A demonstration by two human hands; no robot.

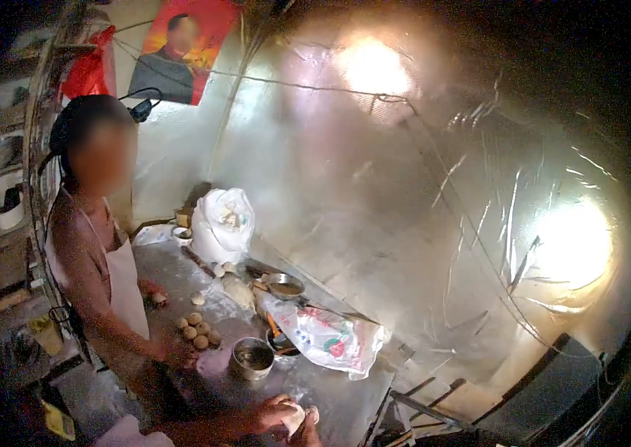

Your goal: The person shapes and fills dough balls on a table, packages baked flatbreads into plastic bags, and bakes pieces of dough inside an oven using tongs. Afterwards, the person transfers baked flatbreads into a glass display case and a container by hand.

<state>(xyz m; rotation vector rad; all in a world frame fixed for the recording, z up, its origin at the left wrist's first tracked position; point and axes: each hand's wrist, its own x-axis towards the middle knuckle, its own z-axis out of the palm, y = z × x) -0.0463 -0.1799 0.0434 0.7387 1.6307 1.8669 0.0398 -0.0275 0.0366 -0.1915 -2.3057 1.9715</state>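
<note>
My left hand (274, 414) reaches in from the lower left, its fingers closed round a piece of pale dough (294, 420). Beside it, at the bottom edge, my right hand (306, 435) pinches the other side of the dough; part of this hand is cut off by the frame. Both hands are over the near edge of the floury table (330, 384). Just beyond them stands a metal bowl (253, 357) with something dark inside. Several small round dough balls (198, 332) lie together left of the bowl.
A co-worker (99, 253) in a pale apron stands at the left, hands over the table. Farther back are a white sack (223, 226), a larger dough piece (238, 291) and a shallow metal bowl (284, 284). A printed plastic bag (338, 340) lies on the right.
</note>
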